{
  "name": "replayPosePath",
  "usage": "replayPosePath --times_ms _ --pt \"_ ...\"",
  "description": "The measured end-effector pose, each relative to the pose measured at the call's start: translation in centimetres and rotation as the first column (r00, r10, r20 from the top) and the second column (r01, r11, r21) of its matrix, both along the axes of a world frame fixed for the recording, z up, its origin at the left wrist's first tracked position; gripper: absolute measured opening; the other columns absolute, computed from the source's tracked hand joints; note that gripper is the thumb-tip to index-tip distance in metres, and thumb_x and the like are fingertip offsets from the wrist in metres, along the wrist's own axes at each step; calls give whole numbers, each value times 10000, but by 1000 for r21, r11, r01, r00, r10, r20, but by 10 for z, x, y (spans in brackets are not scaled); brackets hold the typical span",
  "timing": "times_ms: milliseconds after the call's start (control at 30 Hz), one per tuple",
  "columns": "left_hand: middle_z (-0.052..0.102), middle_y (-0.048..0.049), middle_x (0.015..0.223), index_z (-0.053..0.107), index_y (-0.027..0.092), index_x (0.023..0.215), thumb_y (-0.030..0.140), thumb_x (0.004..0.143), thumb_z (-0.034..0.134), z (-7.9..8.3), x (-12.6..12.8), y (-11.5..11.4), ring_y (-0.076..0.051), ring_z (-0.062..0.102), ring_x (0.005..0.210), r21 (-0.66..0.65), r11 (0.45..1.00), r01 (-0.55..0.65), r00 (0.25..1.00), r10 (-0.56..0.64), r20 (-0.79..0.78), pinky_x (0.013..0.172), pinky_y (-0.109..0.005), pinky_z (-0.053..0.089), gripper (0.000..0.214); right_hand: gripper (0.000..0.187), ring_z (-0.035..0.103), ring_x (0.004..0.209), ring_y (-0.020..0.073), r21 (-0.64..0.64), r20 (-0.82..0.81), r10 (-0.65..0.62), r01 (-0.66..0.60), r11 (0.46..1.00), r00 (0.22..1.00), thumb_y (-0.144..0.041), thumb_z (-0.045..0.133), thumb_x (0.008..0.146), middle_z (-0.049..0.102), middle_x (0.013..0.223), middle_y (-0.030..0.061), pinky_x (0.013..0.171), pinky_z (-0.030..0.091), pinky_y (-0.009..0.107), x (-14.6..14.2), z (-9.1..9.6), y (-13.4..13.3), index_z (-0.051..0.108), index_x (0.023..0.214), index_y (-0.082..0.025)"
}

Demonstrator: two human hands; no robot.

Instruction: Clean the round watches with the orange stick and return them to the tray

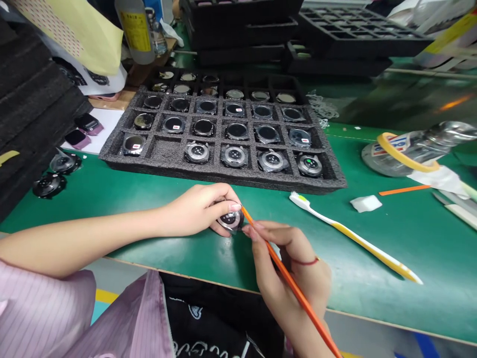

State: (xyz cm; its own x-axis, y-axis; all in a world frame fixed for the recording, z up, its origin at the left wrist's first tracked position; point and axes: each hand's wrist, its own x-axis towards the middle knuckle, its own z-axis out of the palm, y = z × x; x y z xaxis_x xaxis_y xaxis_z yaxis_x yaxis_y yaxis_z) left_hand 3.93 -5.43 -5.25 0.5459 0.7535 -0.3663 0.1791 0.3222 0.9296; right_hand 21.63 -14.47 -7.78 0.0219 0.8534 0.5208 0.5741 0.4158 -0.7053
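Left hand (196, 211), fingers curled, in a clenched grip on a round watch case (231, 219), held near the front edge of the green worktop (372, 288). Right hand (286, 263) grasps an orange stick (298, 293) penlike, tip against the case. Behind: foam tray (219, 174).
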Motion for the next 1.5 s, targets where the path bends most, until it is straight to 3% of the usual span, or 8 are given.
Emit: replayPosePath --times_ms 567,733,1133,1300,1500 --pt "699 -25 864 630 138 946 216 1011 571 0 1 -2 -150 764 726 20 1000 -2 998 4 -68 648 -268 683 117 172 754 741 161 -47 -49 -3 1 999 999 -82 631 938 744 828 27 639 613 252 2 -3 -3 586 881 -237" --pt "701 -20 859 633 134 934 201 1009 578 1 2 -1 -134 760 734 19 1000 -13 1000 13 -23 640 -225 670 114 134 767 823 165 -71 -134 64 -74 995 989 -112 625 959 772 906 37 702 625 268 -2 -3 8 595 915 -234" --pt "689 -15 856 643 130 951 227 1022 588 4 4 -3 -144 771 679 13 998 -58 993 59 -100 593 -223 667 132 154 766 797 151 -74 -103 -49 42 996 993 -108 632 947 747 841 11 703 615 235 -3 -8 -10 575 890 -239" --pt "697 -3 829 638 129 947 217 1025 590 5 4 -1 -128 764 627 -17 999 -52 993 50 -106 568 -186 643 127 151 776 779 142 -102 -80 -30 22 995 996 -104 616 950 757 826 7 700 616 219 -5 -7 -14 583 885 -236" --pt "690 1 801 631 119 923 178 1022 587 3 5 -1 -121 758 677 -13 996 -91 995 91 -34 586 -199 663 123 125 785 822 128 -142 -175 -33 8 990 984 -153 636 968 773 832 -8 714 607 186 -3 -6 -2 610 878 -236"
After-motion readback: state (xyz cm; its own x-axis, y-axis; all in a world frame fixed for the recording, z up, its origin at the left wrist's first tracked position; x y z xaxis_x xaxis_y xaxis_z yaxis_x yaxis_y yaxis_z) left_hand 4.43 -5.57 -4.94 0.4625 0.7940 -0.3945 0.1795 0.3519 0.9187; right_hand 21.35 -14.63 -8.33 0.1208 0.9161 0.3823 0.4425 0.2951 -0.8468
